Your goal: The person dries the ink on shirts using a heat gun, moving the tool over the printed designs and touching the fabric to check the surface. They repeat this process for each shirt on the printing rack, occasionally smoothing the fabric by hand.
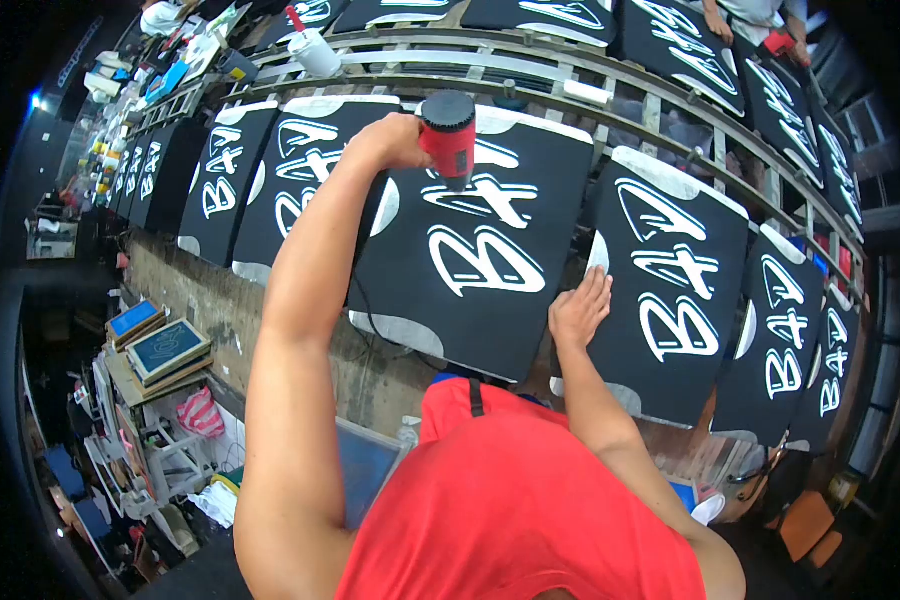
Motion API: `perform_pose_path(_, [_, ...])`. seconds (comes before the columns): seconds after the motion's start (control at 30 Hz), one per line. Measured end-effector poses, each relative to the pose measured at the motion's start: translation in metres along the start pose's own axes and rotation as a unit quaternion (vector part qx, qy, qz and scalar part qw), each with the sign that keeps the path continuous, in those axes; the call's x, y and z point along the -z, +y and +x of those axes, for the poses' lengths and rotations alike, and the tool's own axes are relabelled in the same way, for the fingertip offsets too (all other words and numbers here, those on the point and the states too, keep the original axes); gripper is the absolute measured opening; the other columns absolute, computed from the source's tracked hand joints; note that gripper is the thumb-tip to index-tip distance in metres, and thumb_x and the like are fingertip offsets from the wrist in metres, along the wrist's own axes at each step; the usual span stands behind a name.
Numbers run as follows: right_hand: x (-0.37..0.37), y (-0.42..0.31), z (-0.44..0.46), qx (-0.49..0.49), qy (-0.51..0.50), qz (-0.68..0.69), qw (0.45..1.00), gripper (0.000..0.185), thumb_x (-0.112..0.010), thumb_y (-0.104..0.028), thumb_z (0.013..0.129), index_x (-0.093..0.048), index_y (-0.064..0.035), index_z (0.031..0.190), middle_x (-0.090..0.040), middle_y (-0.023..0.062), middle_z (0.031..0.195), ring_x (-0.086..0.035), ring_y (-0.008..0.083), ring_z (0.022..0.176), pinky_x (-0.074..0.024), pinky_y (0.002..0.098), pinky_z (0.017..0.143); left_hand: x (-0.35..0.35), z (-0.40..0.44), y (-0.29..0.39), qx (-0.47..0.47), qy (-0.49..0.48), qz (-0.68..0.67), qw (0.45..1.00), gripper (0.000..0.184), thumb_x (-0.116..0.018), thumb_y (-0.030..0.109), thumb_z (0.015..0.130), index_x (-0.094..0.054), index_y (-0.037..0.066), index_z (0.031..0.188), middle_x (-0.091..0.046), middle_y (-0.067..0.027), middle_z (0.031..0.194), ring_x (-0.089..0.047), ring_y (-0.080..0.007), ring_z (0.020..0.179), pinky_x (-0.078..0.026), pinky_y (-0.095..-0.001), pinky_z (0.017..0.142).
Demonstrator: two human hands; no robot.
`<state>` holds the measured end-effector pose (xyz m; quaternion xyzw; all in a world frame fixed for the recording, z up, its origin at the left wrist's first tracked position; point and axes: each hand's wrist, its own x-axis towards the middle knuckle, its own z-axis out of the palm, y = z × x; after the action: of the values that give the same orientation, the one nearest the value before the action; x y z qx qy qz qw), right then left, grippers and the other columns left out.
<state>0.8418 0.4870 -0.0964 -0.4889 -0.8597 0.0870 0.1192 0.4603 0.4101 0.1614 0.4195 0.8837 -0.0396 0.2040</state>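
Observation:
My left hand [395,143] is closed around a red heat gun [448,140] with a black round end. Its nozzle points down at a black shirt panel [400,270] printed with white "BAD" lettering, just above the upper letters. A dark cord [365,295] hangs down past that panel's left side. My right hand [579,310] lies flat, fingers stretched out, at the gap between this panel and the one beside it [660,385]. Its fingertips reach the pale curved edge of the right panel.
More black printed panels [315,135] line the long table both ways. Behind runs a metal rail frame [530,85] with a white tub [315,52]. Across it, another person's hand [799,53] is near a red object. Framed screens [168,350] stand lower left.

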Motion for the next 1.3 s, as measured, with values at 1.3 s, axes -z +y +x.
perform_pose_path(1.3, [-0.003, 0.003, -0.001, 0.008, 0.017, 0.007, 1.0, 0.065, -0.054, -0.017, 0.092, -0.04, -0.0003, 0.154, -0.036, 0.0135, 0.164, -0.028, 0.0355, 0.156, -0.0252, 0.0518, 0.124, -0.014, 0.004, 0.019, -0.031, 0.039, -0.09, 0.995, 0.05, -0.085, 0.036, 0.074, -0.077, 0.006, 0.113, -0.077, -0.0212, 0.1, -0.075, -0.0357, 0.099, -0.058, -0.0436, 0.091])
